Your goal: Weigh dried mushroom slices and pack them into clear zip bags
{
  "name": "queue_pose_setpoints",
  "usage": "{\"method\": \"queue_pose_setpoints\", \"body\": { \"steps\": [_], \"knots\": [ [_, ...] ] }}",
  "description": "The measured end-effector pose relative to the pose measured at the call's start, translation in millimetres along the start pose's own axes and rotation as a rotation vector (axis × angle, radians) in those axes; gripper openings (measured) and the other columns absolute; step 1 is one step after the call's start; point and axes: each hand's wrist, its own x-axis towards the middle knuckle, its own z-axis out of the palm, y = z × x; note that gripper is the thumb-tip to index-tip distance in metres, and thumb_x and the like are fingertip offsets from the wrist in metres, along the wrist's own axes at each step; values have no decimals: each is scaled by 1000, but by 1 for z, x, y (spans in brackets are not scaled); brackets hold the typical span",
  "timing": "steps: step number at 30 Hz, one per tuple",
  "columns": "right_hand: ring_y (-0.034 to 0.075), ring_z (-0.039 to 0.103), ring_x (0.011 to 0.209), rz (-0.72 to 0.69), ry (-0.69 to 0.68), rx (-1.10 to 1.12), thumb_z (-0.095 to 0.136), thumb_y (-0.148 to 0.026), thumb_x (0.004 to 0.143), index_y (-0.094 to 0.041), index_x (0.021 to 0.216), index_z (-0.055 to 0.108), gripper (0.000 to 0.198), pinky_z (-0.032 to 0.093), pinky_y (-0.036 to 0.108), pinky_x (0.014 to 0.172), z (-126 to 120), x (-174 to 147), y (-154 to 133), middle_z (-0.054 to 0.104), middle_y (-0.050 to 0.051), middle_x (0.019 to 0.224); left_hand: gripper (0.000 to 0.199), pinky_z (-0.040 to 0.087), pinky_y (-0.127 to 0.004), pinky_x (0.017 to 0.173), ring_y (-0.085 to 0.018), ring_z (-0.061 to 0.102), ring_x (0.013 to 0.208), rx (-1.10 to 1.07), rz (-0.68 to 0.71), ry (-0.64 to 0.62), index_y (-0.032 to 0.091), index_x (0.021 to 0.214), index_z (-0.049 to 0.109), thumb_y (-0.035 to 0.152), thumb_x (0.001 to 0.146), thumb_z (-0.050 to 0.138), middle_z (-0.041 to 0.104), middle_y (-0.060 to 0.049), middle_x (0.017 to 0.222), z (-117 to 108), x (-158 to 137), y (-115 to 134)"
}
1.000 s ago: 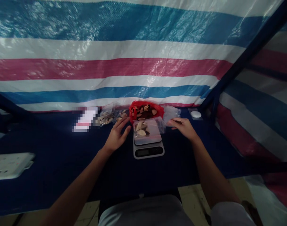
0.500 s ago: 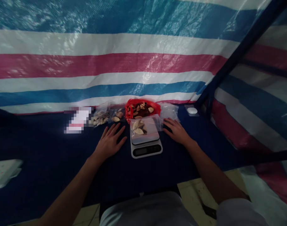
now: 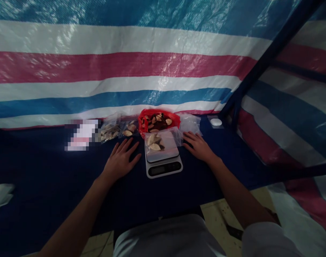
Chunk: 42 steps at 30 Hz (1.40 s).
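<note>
A white kitchen scale (image 3: 165,168) with a dark display strip stands on the blue table between my hands. On its plate lies a clear zip bag (image 3: 154,142) holding several pale, flat slices that look dried. My left hand (image 3: 120,159) rests on the table left of the scale, fingers spread, holding nothing. To the scale's right, my right hand (image 3: 198,145) lies palm down with fingers stretched, close to the edge of the clear bags (image 3: 190,123). Behind the scale sits an opened red plastic bag (image 3: 175,117) full of brownish slices.
Two clear bags of slices, a fuller bag (image 3: 110,132) and a smaller bag (image 3: 129,129), lie left of the red bag. A blurred-out bright rectangle (image 3: 82,135) is further left. A white oval object (image 3: 216,122) lies at the back right, a white item (image 3: 0,196) at the left edge. Striped sheeting (image 3: 125,66) rises behind.
The whole view has shifted slightly, so things appear a little further left and higher. Both hands and the bag on the scale keep their places.
</note>
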Motion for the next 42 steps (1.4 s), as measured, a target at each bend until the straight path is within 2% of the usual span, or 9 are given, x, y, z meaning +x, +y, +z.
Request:
{"method": "queue_pose_setpoints", "body": {
  "steps": [8,12,17,19,21,25,29,36,42],
  "knots": [
    [32,46,150,14,-7,17,47,-40,106,-23,146,62,46,34,58,125,-1,0,-1,53,10,159,57,32,-66,123,-41,43,150,-15,-3,0,23,145,63,54,99,50,51,-15,160,0,0,0],
    [32,48,149,32,44,106,51,-40,104,-24,141,66,43,35,58,124,-2,1,2,58,10,155,56,32,-66,123,-41,46,148,-71,-11,22,22,141,66,56,98,52,54,-15,157,-1,1,-2],
    [29,65,131,105,241,446,49,-47,103,-25,125,75,40,48,49,117,-12,8,-7,74,9,134,56,47,-57,117,-34,59,138,-325,-28,112,19,137,67,57,101,49,62,-16,149,-18,8,8],
    [28,72,121,177,285,628,50,-54,102,-24,119,77,44,53,46,111,-16,12,-18,78,8,124,51,49,-53,116,-31,60,136,-401,-19,133,21,136,67,54,102,50,64,-14,147,-27,14,19],
    [30,75,113,278,305,802,58,-63,95,-23,114,79,49,58,45,104,-16,18,-30,81,8,115,47,48,-53,117,-30,62,135,-441,36,151,22,135,67,51,102,52,65,-13,145,-33,21,30],
    [32,77,105,403,285,1065,77,-69,77,-21,107,80,57,61,47,99,-11,30,-45,82,9,106,41,49,-51,117,-29,63,133,-449,127,192,22,133,69,46,103,54,66,-13,143,-34,34,46],
    [31,79,96,464,257,1173,86,-62,66,-21,98,81,53,64,48,92,-11,35,-46,83,7,96,38,51,-50,114,-30,65,130,-444,160,208,21,128,71,44,102,55,67,-13,141,-29,40,50],
    [24,77,83,477,95,1265,91,-52,61,-23,87,82,40,66,40,77,-24,33,-44,81,3,83,35,53,-49,112,-28,67,124,-404,168,242,22,123,73,43,102,55,70,-12,135,-30,43,51],
    [22,77,82,379,9,1233,91,-49,64,-22,90,83,38,66,32,68,-43,39,-44,81,3,86,32,53,-46,110,-27,70,118,-430,204,274,20,119,75,39,102,55,74,-11,126,-39,55,57]
  ]
}}
